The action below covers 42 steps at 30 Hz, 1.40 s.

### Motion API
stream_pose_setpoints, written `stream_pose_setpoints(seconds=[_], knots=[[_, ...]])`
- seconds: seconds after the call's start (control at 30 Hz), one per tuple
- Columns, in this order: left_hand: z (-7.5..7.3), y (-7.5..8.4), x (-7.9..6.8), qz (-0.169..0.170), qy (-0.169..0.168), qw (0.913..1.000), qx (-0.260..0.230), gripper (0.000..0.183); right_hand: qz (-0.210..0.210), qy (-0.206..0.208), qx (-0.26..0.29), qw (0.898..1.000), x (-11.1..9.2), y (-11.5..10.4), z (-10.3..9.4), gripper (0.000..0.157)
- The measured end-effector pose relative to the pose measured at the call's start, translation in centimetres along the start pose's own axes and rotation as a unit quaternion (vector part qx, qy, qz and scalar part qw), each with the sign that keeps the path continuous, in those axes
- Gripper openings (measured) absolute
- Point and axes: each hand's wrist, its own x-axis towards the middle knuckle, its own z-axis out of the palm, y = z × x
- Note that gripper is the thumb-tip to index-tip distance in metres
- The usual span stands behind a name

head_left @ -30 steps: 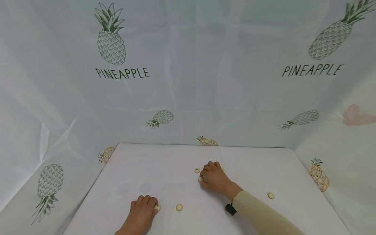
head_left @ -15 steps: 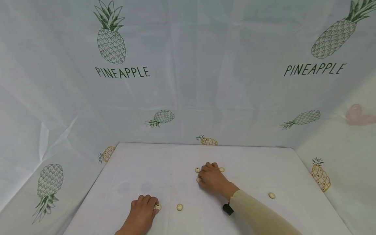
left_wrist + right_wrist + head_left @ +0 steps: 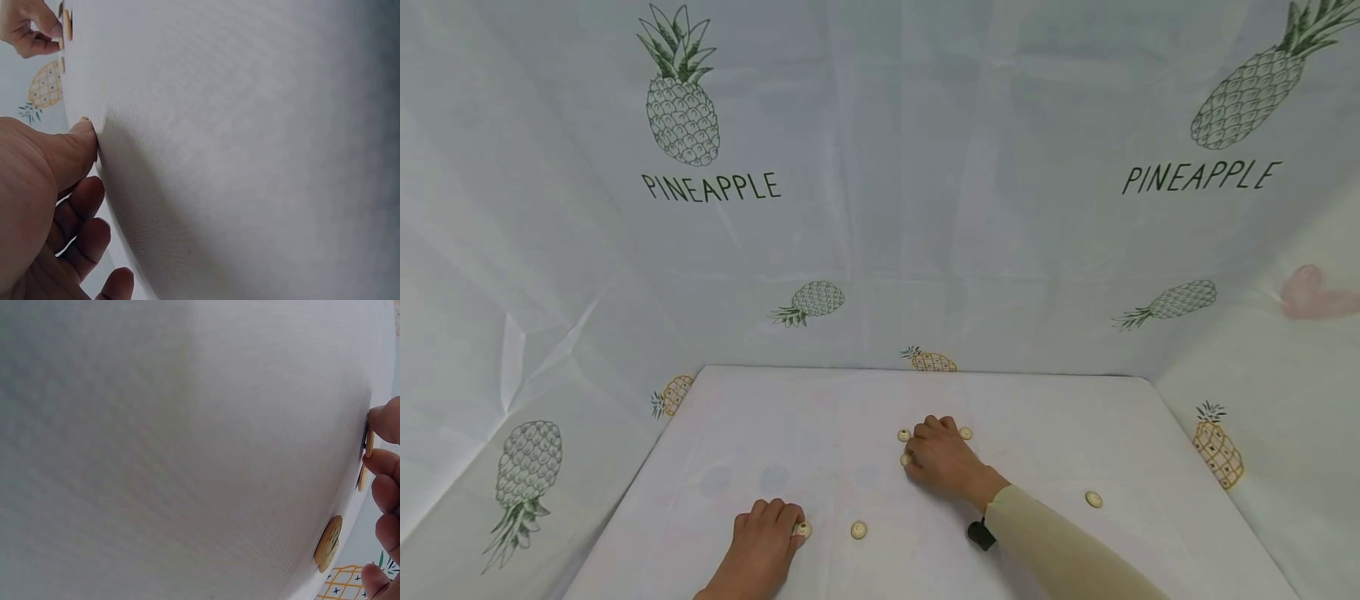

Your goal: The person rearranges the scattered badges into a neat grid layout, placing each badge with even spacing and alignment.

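Note:
Several small round wooden discs with dark line markings lie on the white-covered table. At the front left, my left hand [image 3: 762,537] pinches one disc [image 3: 803,529] at its edge; in the left wrist view the thumb [image 3: 81,144] hides most of it. Farther back, my right hand [image 3: 943,457] pinches another disc [image 3: 906,459] between thumb and index finger, close over the cloth, as the right wrist view shows with that disc [image 3: 370,444]. Just beyond it lies a disc [image 3: 904,434], and one more disc [image 3: 966,433] lies right of the knuckles.
A loose disc [image 3: 858,529] lies right of my left hand, and another disc [image 3: 1093,499] lies far right. A black device [image 3: 981,535] sits at my right wrist. White pineapple-print sheeting [image 3: 880,208] rises behind and beside the table [image 3: 790,400].
My right hand has shifted slightly left with its disc, uncovering the disc right of its knuckles, and then stayed nearly still. My left hand has kept its place.

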Motion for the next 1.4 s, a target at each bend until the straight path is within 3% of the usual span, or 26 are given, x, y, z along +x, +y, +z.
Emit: stream_pose_setpoints(seconds=[0.83,1.0,1.4], knots=[[0.0,0.1,0.1,-0.001,0.003,0.9999,0.011,0.022,0.019,-0.012,0.008,1.0,-0.1,-0.1,-0.1,0.017],[0.0,0.0,0.1,-0.001,-0.002,0.9999,0.013,0.021,0.024,-0.004,0.01,1.0,-0.4,0.1,-0.2,0.023],[0.1,0.1,0.0,0.009,0.015,0.9997,0.02,0.023,0.047,0.032,-0.019,0.998,-1.6,0.7,-0.8,0.018]])
